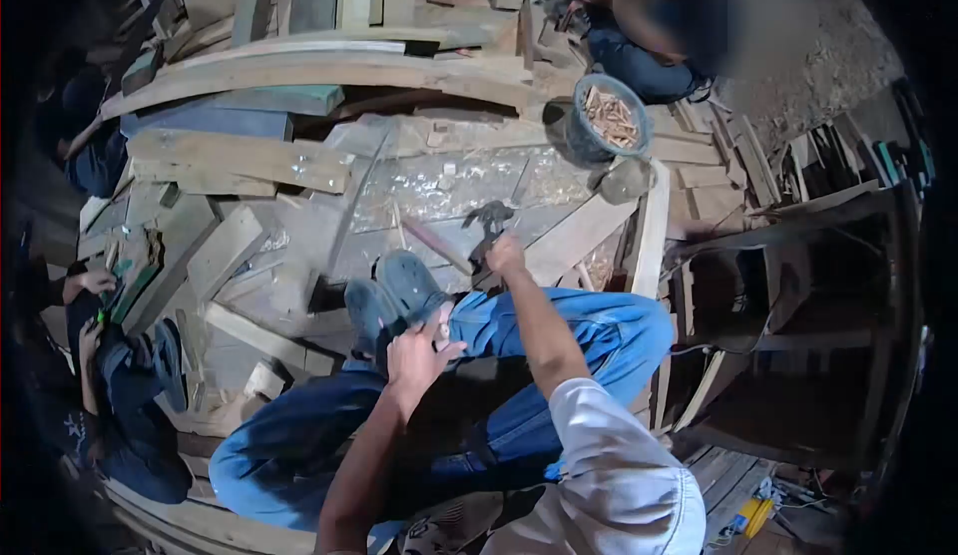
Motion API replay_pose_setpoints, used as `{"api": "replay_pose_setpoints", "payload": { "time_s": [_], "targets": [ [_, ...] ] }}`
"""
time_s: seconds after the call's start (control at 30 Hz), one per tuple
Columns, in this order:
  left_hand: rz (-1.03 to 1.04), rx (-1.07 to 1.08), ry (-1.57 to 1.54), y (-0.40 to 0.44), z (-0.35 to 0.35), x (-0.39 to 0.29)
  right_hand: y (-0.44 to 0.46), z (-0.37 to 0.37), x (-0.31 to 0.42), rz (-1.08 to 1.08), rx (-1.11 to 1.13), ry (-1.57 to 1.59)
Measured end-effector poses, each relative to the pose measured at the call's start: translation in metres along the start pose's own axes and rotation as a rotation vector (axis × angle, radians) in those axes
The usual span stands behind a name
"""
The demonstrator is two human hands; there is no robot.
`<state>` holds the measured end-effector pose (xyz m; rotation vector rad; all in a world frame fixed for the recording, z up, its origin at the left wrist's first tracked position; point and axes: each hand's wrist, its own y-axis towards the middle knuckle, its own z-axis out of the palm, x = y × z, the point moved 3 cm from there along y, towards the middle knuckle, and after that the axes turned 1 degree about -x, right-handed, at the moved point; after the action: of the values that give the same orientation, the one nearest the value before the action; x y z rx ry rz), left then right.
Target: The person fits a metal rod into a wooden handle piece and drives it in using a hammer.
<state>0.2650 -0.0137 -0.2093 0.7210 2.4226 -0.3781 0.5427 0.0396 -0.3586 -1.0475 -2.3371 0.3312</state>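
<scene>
My right hand point(506, 256) is closed around the handle of a claw hammer point(489, 220), its dark head pointing away from me over the boards. My left hand point(417, 357) is above my ankle, beside my grey clogs point(407, 285), with thumb and fingers apart. Nothing I can make out is held in it. Just left of the hammer a reddish stick point(437, 246) lies slanted on the work surface. A wooden plank point(579, 239) runs diagonally beyond my right hand.
A bucket point(574, 131) of small wooden pieces stands ahead right, near a crouching co-worker point(649, 51). Another person's hands point(95, 283) are at the left. Curved beams point(329, 74) lie across the back. Dark wooden shelving point(798, 335) stands at right; a yellow tool point(753, 517) lies below it.
</scene>
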Motion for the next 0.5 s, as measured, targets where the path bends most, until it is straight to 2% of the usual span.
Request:
{"api": "replay_pose_setpoints", "payload": {
  "time_s": [0.07,0.13,0.2,0.33,0.5],
  "targets": [
    [0.023,0.037,0.084,0.005,0.011,0.001,-0.006,-0.004,0.010,-0.025,-0.157,0.039],
    [0.030,-0.029,0.083,0.005,0.023,0.010,-0.020,-0.015,0.018,-0.037,-0.181,0.039],
    [0.032,-0.040,0.130,0.002,0.031,0.009,-0.026,-0.022,0.018,-0.045,-0.135,0.041],
    [0.243,-0.033,0.202,-0.009,0.039,0.010,-0.029,-0.022,0.009,-0.137,-0.077,-0.098],
    [0.303,-0.047,0.187,-0.023,0.030,0.011,-0.039,-0.024,0.008,-0.237,-0.009,-0.189]
  ]
}}
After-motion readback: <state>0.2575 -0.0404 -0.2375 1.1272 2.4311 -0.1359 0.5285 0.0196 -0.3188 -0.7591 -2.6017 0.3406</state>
